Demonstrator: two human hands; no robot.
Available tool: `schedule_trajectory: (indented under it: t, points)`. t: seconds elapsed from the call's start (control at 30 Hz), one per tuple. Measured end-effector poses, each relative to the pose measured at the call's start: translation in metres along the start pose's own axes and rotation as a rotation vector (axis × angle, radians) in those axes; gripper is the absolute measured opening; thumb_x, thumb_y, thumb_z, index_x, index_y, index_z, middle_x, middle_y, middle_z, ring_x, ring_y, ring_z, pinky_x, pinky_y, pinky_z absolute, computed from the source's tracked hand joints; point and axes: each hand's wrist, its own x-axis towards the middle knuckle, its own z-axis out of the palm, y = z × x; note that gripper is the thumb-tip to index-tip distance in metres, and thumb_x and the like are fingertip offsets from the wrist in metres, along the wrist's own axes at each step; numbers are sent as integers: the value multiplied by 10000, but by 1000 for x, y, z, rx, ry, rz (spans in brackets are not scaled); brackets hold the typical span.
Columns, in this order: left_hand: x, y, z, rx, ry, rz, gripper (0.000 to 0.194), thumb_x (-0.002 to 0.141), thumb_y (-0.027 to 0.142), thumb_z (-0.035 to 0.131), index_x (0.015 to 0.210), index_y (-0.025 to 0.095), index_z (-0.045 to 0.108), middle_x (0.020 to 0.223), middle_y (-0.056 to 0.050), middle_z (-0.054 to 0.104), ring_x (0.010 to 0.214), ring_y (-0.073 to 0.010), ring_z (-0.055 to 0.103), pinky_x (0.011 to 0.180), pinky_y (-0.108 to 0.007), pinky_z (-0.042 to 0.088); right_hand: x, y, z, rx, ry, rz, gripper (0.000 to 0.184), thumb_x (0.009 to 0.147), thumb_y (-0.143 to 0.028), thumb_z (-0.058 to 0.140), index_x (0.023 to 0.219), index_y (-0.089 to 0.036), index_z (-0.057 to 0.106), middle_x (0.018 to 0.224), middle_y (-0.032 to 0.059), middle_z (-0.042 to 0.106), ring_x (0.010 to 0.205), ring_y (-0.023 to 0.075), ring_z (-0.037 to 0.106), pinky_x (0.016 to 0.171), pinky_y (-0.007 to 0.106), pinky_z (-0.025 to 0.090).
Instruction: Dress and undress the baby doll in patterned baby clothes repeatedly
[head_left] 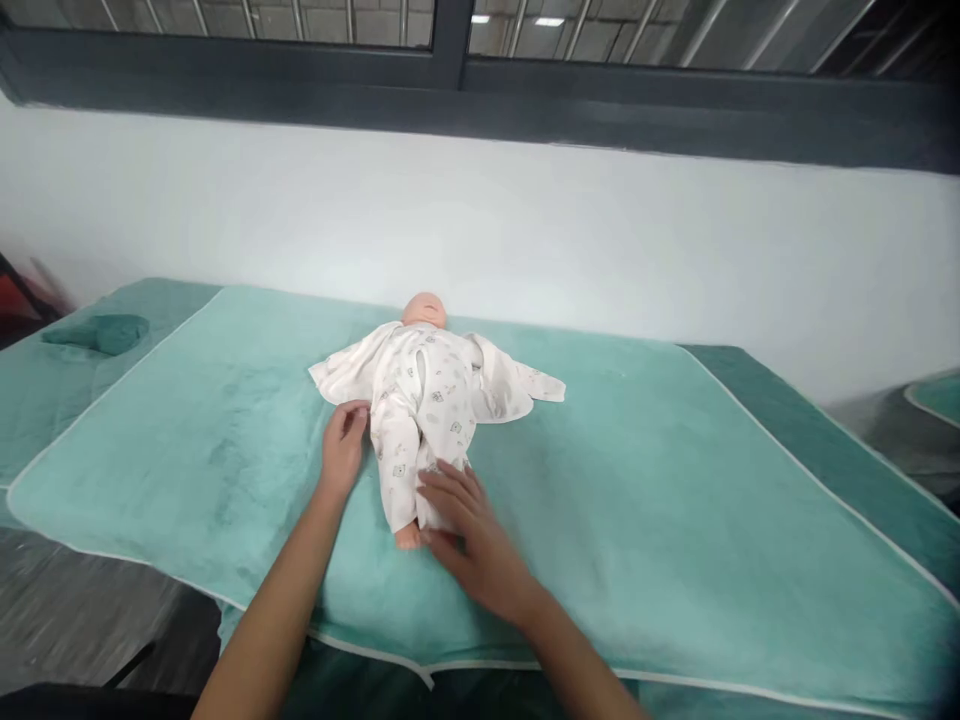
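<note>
A baby doll [425, 309] lies on its back on the green bed cover, head toward the wall. Its legs are in white printed trousers [448, 385], and a white top [501, 388] is spread out to both sides under and around it. One bare foot [408, 537] sticks out of a trouser leg. My left hand [343, 445] is beside the doll's hip, fingers loosely bent and their tips at the edge of the trousers. Over the lower part of the other leg lies my right hand [476, 540], fingers apart, hiding that foot.
The green cover [675, 520] has a white-edged border and reaches the white wall [480, 220]. A darker green cloth bundle [105, 333] lies at the far left. Above the wall runs a dark window frame [300, 85] with bars behind it.
</note>
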Motion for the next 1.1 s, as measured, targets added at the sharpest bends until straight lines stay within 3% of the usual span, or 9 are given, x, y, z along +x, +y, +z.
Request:
schedule_trajectory:
  t: [0.1, 0.17, 0.3, 0.4, 0.53, 0.63, 0.77, 0.9, 1.1]
  points:
    - [-20, 1, -14, -30, -97, -53, 266, 944, 418, 568, 1053, 196, 665, 847, -16, 652, 767, -160, 612, 766, -296, 499, -16, -18, 7, -218, -13, -11, 496, 927, -75, 511, 1389, -251, 554, 1398, 63, 634, 1442, 253, 439, 1244, 555, 216]
    - [-37, 3, -22, 41, -187, -43, 234, 939, 375, 563, 1035, 191, 673, 829, -16, 649, 754, -158, 607, 743, -290, 487, -14, -22, 15, -359, 36, -10, 481, 913, -47, 521, 1351, -238, 578, 1333, 71, 670, 1385, 256, 492, 1233, 542, 216]
    - [-86, 8, -40, 206, -359, 85, 214, 900, 196, 516, 1046, 192, 673, 904, -35, 659, 842, -170, 624, 791, -307, 494, -1, -22, 31, -526, 128, 26, 224, 933, -127, 613, 1126, -229, 663, 1144, 72, 722, 1220, 275, 575, 1144, 520, 313]
    - [-123, 10, -46, 381, -426, 213, 374, 829, 109, 549, 1178, 215, 631, 1043, -55, 660, 947, -197, 635, 881, -363, 502, 9, -20, 39, -559, 154, 32, 76, 921, -143, 652, 920, -217, 666, 973, 60, 721, 1104, 279, 590, 1055, 489, 381]
    - [-152, 8, -33, 611, -297, 327, 569, 822, 180, 681, 1368, 238, 534, 1241, -105, 624, 1180, -283, 598, 1010, -462, 475, 14, -27, 39, -516, 175, -19, 126, 913, -107, 621, 846, -212, 638, 888, 43, 696, 1018, 251, 592, 1057, 476, 377]
    - [-158, 6, -20, 601, -170, 383, 448, 885, 204, 640, 1325, 217, 554, 1208, -110, 626, 1154, -273, 605, 983, -446, 499, 10, -39, 32, -426, 167, -72, 113, 885, -110, 618, 851, -217, 616, 880, 22, 670, 980, 220, 588, 1120, 480, 339]
    - [-158, 9, -15, 383, -126, 423, 251, 933, 173, 585, 1180, 214, 604, 1083, -69, 631, 1012, -200, 627, 893, -345, 535, -2, -46, 22, -320, 150, -140, 143, 852, -80, 602, 872, -221, 581, 851, 2, 639, 916, 188, 588, 1107, 430, 380]
    - [-159, 15, -27, 253, -185, 363, 155, 925, 137, 595, 1042, 229, 638, 942, -12, 630, 871, -148, 628, 801, -262, 522, -11, -37, 21, -329, 158, -120, 163, 866, -63, 579, 902, -222, 575, 852, 16, 633, 917, 203, 597, 1065, 436, 430]
    - [-159, 19, -57, 255, -196, 264, 188, 816, 38, 567, 848, 211, 632, 868, 3, 619, 826, -151, 629, 766, -254, 505, -16, -40, 16, -287, 26, -250, 139, 882, -83, 607, 873, -219, 584, 869, 23, 637, 924, 203, 598, 1043, 441, 468]
